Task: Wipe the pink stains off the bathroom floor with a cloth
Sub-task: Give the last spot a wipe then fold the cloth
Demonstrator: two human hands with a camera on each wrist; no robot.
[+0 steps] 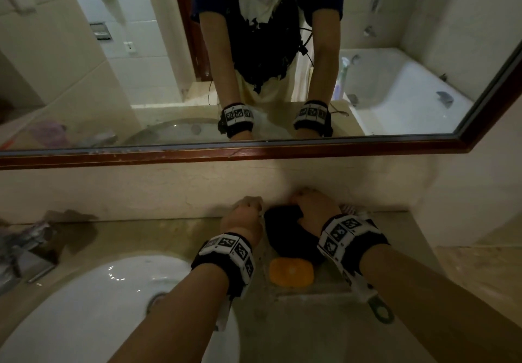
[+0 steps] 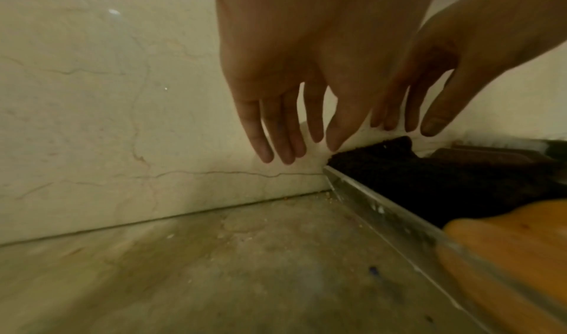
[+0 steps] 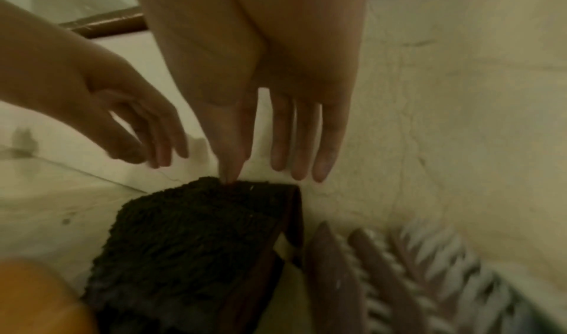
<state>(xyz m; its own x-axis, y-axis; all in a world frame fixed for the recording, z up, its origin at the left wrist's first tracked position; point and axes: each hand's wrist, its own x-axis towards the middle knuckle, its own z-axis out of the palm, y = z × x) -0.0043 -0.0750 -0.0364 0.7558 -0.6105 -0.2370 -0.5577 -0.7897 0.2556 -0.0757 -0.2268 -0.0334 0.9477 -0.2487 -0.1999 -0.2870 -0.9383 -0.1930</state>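
A dark folded cloth [image 1: 285, 235] [image 2: 414, 177] [image 3: 196, 230] lies in a clear tray [image 2: 383, 208] against the back wall of the bathroom counter. My right hand [image 1: 313, 207] [image 3: 294, 133] hangs over the cloth's far edge with straight fingers, and one fingertip [image 3: 230, 172] touches the top of the cloth. My left hand [image 1: 245, 213] [image 2: 285, 126] hovers just left of the cloth near the wall, fingers straight and spread, holding nothing. No pink stain and no floor show in any view.
An orange soap bar [image 1: 291, 272] [image 2: 506, 254] sits in front of the cloth. A brown brush with white bristles [image 3: 429, 266] lies to its right. A white sink basin [image 1: 99, 306] is at lower left, and a framed mirror [image 1: 254, 152] hangs above the counter.
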